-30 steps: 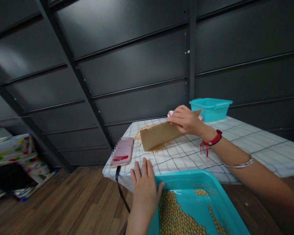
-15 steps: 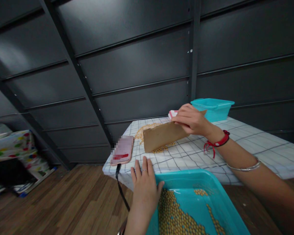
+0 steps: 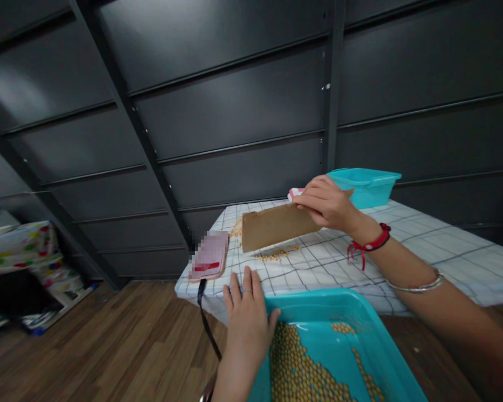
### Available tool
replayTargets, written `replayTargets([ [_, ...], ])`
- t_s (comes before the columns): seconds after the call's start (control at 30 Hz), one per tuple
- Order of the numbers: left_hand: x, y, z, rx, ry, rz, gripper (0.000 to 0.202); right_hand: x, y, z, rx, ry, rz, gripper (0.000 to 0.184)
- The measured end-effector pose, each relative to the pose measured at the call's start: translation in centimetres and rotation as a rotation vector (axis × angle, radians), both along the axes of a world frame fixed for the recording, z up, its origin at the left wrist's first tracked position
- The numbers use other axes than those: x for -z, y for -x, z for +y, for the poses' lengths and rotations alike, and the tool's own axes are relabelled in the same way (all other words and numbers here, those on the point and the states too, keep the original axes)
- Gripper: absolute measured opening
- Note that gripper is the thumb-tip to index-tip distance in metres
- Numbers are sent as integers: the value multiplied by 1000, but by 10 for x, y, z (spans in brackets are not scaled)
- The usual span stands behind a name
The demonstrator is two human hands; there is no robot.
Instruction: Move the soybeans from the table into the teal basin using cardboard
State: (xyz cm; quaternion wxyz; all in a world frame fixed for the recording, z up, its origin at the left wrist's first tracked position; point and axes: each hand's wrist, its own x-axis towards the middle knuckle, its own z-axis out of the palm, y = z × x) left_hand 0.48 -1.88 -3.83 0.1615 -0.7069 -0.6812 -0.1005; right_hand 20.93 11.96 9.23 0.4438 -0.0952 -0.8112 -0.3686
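Observation:
My right hand (image 3: 327, 202) grips the upper edge of a brown cardboard piece (image 3: 272, 226) that stands on edge on the checked tablecloth (image 3: 406, 245), over scattered yellow beans (image 3: 272, 255). My left hand (image 3: 247, 319) holds the rim of a turquoise tray (image 3: 318, 312) below the table's front edge, thumb inside, fingers over the outside. Many yellow beans (image 3: 302, 368) lie in the tray.
A pink phone (image 3: 210, 256) lies at the table's left corner, a black cable (image 3: 207, 329) hanging from it. A turquoise tub (image 3: 364, 185) stands at the back, a pink-and-white object (image 3: 294, 193) beside my right hand. Dark metal panels stand behind; colourful bedding (image 3: 20, 257) lies at left.
My right hand has lifted the cardboard slightly and shifted it back from the front beans, which now lie exposed. My left hand and the tray have stayed in place.

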Motion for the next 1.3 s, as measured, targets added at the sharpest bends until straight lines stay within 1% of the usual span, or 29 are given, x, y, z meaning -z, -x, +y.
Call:
replayTargets([
  [0.2,2,0,0,0,-13,3,65,1,5,-2,2,-34,-111,20],
  [0.43,-3,-1,-1,-12,40,3,66,-2,-1,-5,-15,-3,-96,18],
  [0.77,-4,-1,0,-14,41,3,66,-6,-5,-10,-59,-22,-64,15],
  [0.97,-4,-1,-2,-20,35,8,66,-7,-7,-9,-11,41,-44,18],
  [1.1,-3,0,0,-10,28,9,66,-7,-7,-9,17,21,-51,19],
  [1.2,-1,1,1,-9,10,6,66,-7,-9,-13,21,18,-90,20],
  [1.3,-1,1,0,-2,9,-6,65,-5,-14,-19,34,50,-117,20],
])
